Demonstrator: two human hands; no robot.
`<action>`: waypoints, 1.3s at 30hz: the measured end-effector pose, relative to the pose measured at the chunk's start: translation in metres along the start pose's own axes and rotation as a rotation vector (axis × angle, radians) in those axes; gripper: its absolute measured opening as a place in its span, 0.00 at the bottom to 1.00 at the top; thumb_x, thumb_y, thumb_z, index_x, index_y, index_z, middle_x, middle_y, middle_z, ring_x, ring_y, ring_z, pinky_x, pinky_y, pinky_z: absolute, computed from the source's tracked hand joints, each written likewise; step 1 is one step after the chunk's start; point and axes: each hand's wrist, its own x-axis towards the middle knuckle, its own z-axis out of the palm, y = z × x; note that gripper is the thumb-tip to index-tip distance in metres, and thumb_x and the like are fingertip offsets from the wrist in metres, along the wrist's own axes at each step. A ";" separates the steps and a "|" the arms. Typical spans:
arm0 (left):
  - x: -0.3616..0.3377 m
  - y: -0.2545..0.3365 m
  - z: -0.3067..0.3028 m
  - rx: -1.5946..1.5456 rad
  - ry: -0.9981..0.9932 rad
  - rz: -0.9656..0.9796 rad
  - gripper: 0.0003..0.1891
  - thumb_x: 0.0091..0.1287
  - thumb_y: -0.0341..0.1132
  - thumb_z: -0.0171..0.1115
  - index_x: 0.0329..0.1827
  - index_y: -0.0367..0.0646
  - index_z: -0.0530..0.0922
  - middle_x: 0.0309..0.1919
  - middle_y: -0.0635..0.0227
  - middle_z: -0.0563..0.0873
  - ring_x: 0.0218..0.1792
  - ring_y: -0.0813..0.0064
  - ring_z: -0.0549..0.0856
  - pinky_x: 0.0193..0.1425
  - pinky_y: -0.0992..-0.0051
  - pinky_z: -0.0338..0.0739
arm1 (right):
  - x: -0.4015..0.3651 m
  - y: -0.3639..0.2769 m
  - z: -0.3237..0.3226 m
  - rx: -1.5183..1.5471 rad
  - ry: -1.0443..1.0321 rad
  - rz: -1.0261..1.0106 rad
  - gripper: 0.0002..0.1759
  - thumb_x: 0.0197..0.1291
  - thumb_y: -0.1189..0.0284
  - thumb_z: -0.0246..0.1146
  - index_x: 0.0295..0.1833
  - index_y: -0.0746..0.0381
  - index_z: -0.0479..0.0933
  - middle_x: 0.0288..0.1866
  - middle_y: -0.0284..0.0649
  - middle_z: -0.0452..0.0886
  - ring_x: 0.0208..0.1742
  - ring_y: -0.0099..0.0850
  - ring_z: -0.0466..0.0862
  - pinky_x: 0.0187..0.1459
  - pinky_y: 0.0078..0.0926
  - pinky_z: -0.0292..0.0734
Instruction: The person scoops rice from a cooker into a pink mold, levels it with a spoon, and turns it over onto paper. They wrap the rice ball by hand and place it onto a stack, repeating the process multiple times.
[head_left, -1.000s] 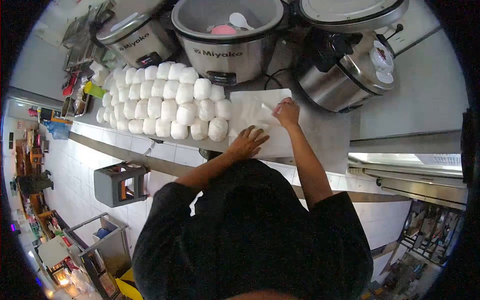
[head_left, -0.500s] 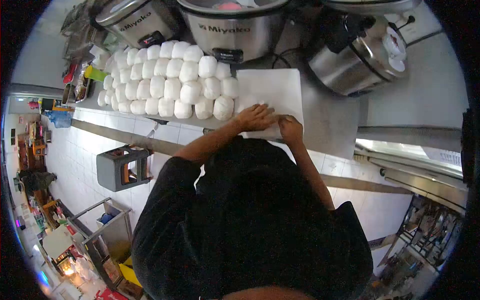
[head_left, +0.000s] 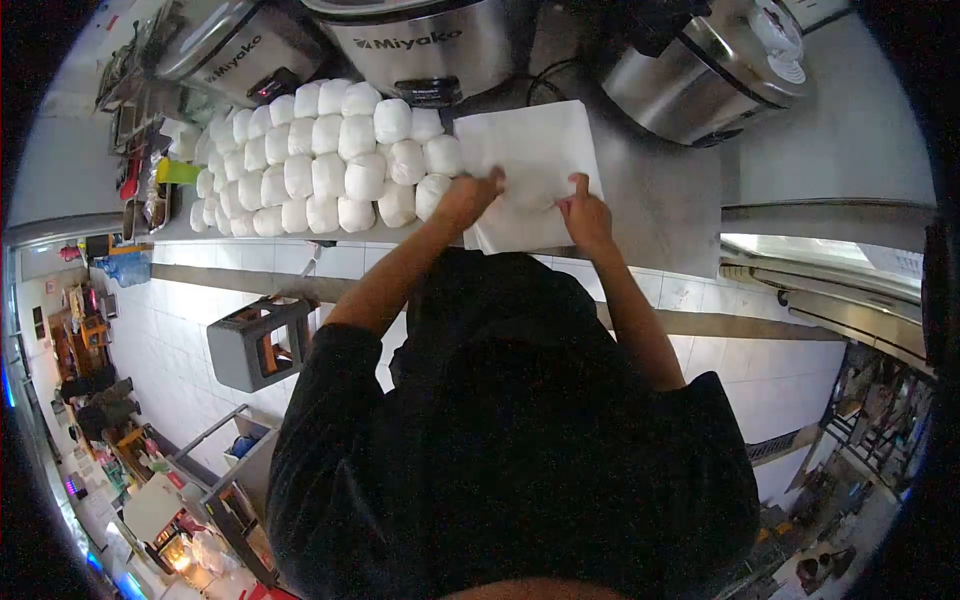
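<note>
White paper sheets (head_left: 535, 150) are lying on the metal counter (head_left: 665, 190), directly in front of the person, with their near edges reaching the counter's front. The left hand (head_left: 470, 203) is resting by the sheets' left side, next to the nearest bundles; whether its fingers are pinching anything, I cannot tell. The right hand (head_left: 586, 215) is sitting over the right side, forefinger and thumb standing apart at their tips, though I cannot tell whether it is gripping paper. White wrapped bundles (head_left: 365, 178) are standing piled in rows to the left. Behind, Miyako cookers (head_left: 420, 60) are lining the counter, and a grey stool (head_left: 240, 350) is standing on the floor.
</note>
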 end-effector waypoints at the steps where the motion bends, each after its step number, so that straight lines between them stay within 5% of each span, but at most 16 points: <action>1: 0.012 0.002 -0.011 -0.114 0.074 0.028 0.21 0.62 0.37 0.63 0.59 0.45 0.77 0.40 0.55 0.86 0.45 0.57 0.85 0.48 0.60 0.79 | 0.018 -0.001 0.002 -0.062 0.010 0.002 0.23 0.49 0.65 0.70 0.51 0.59 0.77 0.46 0.48 0.84 0.47 0.41 0.85 0.44 0.42 0.80; 4: 0.043 -0.003 -0.029 0.200 0.285 0.241 0.20 0.58 0.39 0.69 0.52 0.44 0.81 0.38 0.55 0.86 0.42 0.57 0.87 0.45 0.59 0.80 | 0.061 0.008 0.026 -0.293 0.220 -0.092 0.20 0.42 0.61 0.76 0.40 0.59 0.81 0.39 0.47 0.84 0.42 0.42 0.85 0.42 0.42 0.80; 8: 0.073 0.007 -0.058 0.186 -0.294 0.116 0.12 0.56 0.38 0.69 0.41 0.43 0.85 0.40 0.58 0.86 0.43 0.59 0.86 0.45 0.59 0.81 | 0.064 -0.010 -0.010 -0.244 0.028 -0.111 0.11 0.47 0.68 0.68 0.35 0.63 0.83 0.38 0.49 0.84 0.38 0.44 0.85 0.42 0.42 0.81; 9: 0.073 0.011 -0.053 0.180 -0.228 0.062 0.12 0.56 0.36 0.69 0.42 0.43 0.84 0.41 0.60 0.86 0.44 0.59 0.86 0.46 0.59 0.82 | 0.058 -0.016 -0.017 -0.200 -0.075 -0.098 0.10 0.48 0.70 0.66 0.35 0.64 0.83 0.38 0.50 0.85 0.38 0.44 0.85 0.42 0.42 0.81; 11: 0.070 0.016 -0.028 0.176 -0.087 -0.046 0.13 0.56 0.34 0.67 0.44 0.43 0.83 0.44 0.62 0.85 0.46 0.60 0.85 0.47 0.60 0.82 | 0.047 -0.002 0.022 -0.207 0.219 -0.231 0.08 0.52 0.70 0.63 0.33 0.63 0.83 0.36 0.49 0.85 0.38 0.44 0.86 0.40 0.44 0.81; 13: 0.038 0.010 0.034 0.115 0.028 0.155 0.18 0.56 0.30 0.65 0.51 0.39 0.78 0.44 0.61 0.84 0.47 0.58 0.84 0.46 0.58 0.83 | 0.020 -0.012 0.056 -0.186 0.263 -0.207 0.08 0.55 0.69 0.61 0.30 0.63 0.81 0.32 0.49 0.84 0.36 0.46 0.86 0.38 0.46 0.81; 14: 0.012 0.033 0.022 -0.046 0.004 -0.059 0.27 0.56 0.28 0.62 0.61 0.35 0.70 0.47 0.55 0.82 0.52 0.56 0.82 0.51 0.59 0.82 | 0.005 -0.024 0.052 0.013 0.254 -0.092 0.09 0.56 0.69 0.60 0.30 0.63 0.81 0.32 0.50 0.84 0.36 0.48 0.86 0.38 0.46 0.81; 16: 0.006 0.034 0.056 -0.147 0.269 0.032 0.52 0.48 0.36 0.71 0.76 0.35 0.51 0.59 0.41 0.73 0.55 0.41 0.77 0.55 0.53 0.78 | 0.010 -0.026 0.045 0.002 0.183 -0.082 0.10 0.57 0.70 0.59 0.35 0.65 0.81 0.31 0.51 0.84 0.35 0.49 0.85 0.37 0.45 0.80; 17: -0.006 0.058 -0.007 -0.134 0.071 -0.051 0.54 0.46 0.38 0.73 0.77 0.39 0.51 0.58 0.43 0.74 0.54 0.44 0.78 0.61 0.54 0.74 | 0.024 -0.010 0.049 -0.215 0.140 -0.169 0.11 0.56 0.71 0.60 0.39 0.67 0.82 0.31 0.52 0.83 0.33 0.49 0.84 0.37 0.45 0.79; 20: 0.040 0.075 -0.006 0.005 -0.019 -0.079 0.48 0.53 0.36 0.71 0.76 0.43 0.54 0.59 0.42 0.73 0.54 0.47 0.79 0.59 0.55 0.75 | 0.032 -0.019 0.012 -0.045 0.118 -0.202 0.13 0.58 0.69 0.60 0.42 0.66 0.81 0.36 0.56 0.84 0.37 0.51 0.85 0.39 0.45 0.79; 23: 0.063 0.064 0.065 0.193 0.324 0.091 0.41 0.58 0.37 0.69 0.73 0.38 0.58 0.60 0.50 0.72 0.58 0.53 0.76 0.58 0.60 0.75 | 0.022 -0.035 0.022 -0.119 0.169 -0.075 0.23 0.61 0.64 0.59 0.57 0.66 0.76 0.42 0.56 0.84 0.45 0.53 0.85 0.47 0.44 0.80; 25: 0.021 0.065 -0.004 -0.484 0.102 -0.161 0.38 0.58 0.35 0.68 0.71 0.36 0.60 0.63 0.53 0.69 0.63 0.54 0.71 0.63 0.57 0.69 | 0.004 -0.047 0.042 0.448 0.567 -0.243 0.26 0.60 0.70 0.63 0.62 0.71 0.71 0.51 0.56 0.82 0.49 0.48 0.83 0.52 0.39 0.77; 29: -0.022 0.046 -0.065 -0.495 0.761 0.734 0.38 0.52 0.38 0.70 0.66 0.36 0.62 0.63 0.48 0.64 0.61 0.42 0.64 0.71 0.55 0.54 | -0.008 -0.145 -0.026 0.718 0.744 -0.193 0.33 0.62 0.59 0.66 0.64 0.71 0.68 0.58 0.52 0.76 0.60 0.42 0.77 0.64 0.38 0.68; 30: -0.043 0.042 -0.113 -0.706 0.577 0.722 0.42 0.48 0.39 0.73 0.66 0.35 0.62 0.62 0.46 0.62 0.63 0.43 0.60 0.71 0.54 0.53 | -0.008 -0.169 -0.047 0.618 0.799 -0.147 0.36 0.62 0.54 0.66 0.64 0.72 0.68 0.61 0.53 0.74 0.63 0.41 0.74 0.66 0.39 0.66; 35: -0.141 -0.007 -0.245 -0.879 0.722 0.928 0.51 0.48 0.42 0.73 0.69 0.28 0.52 0.61 0.47 0.60 0.64 0.51 0.62 0.72 0.64 0.54 | -0.015 -0.306 -0.134 1.099 0.652 -0.550 0.36 0.60 0.59 0.70 0.64 0.69 0.66 0.61 0.50 0.75 0.60 0.41 0.77 0.65 0.41 0.69; 39: -0.184 -0.080 -0.251 -0.790 0.910 0.730 0.48 0.51 0.45 0.74 0.70 0.31 0.57 0.59 0.49 0.66 0.60 0.53 0.69 0.67 0.64 0.63 | 0.033 -0.301 -0.059 1.283 0.280 -0.218 0.32 0.58 0.65 0.72 0.61 0.69 0.66 0.53 0.48 0.78 0.51 0.37 0.80 0.54 0.34 0.78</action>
